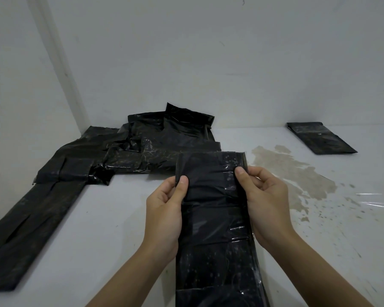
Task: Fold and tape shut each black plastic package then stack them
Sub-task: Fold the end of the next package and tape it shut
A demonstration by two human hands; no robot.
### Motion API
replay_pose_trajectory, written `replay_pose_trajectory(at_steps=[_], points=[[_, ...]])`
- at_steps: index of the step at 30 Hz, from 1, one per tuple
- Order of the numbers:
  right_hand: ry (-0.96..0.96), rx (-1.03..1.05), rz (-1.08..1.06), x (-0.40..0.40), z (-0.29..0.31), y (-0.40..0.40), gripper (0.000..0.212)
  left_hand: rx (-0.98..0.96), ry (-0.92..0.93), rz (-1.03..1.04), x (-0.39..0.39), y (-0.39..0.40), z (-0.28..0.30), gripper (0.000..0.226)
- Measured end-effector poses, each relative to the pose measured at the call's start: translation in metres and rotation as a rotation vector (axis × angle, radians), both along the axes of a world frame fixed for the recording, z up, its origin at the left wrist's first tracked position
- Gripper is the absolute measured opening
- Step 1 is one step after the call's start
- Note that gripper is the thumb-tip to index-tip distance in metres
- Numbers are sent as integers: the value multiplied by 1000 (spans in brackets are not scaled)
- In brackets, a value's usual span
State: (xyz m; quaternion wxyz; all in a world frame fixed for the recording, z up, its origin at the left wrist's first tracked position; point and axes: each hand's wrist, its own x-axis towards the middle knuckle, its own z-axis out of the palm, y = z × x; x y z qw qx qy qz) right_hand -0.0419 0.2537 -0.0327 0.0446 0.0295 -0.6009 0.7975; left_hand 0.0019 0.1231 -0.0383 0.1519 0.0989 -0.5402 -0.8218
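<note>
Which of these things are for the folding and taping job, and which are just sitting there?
For the job:
- black package held by the left hand and right hand
- pile of black packages at the back left
- single flat package at the back right
- clear film at the right edge, possibly tape

Just there:
- brownish stain on the table
- white wall

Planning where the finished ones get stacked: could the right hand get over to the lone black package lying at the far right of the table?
Probably yes. Only bare, stained table lies between the right hand and the lone package, but that hand currently pinches the held package and must let go first.
</note>
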Motion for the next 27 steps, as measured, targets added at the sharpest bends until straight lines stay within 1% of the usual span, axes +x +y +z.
replay_pose_trajectory(at_steps=[5, 8, 9, 11, 17, 23, 25, 27], points=[[12, 5, 0, -1, 0, -1, 8, 35, -12, -12, 0, 0, 0, 23], [-3, 8, 23, -1, 1, 0, 8, 82, -61, -43, -2, -4, 1, 20], [-10, 2, 32, -2, 1, 0, 9, 60, -85, -53, -4, -8, 2, 19], [-20, -7, 38, -4, 3, 2, 9, -54, -119, -48, -11, -18, 6, 18], [-28, -18, 38, -6, 4, -1, 9, -262, -74, -23, -20, -28, 24, 21], [-21, -8, 45, -7, 2, 1, 8, -325, -86, 69, -23, -30, 23, 22], [-15, 31, 62, -9, 2, 2, 8, -387, -107, 80, -24, -33, 24, 20], [-5, 144, 89, -15, 5, 5, 9, -425, -135, 69, -26, -37, 25, 20]])
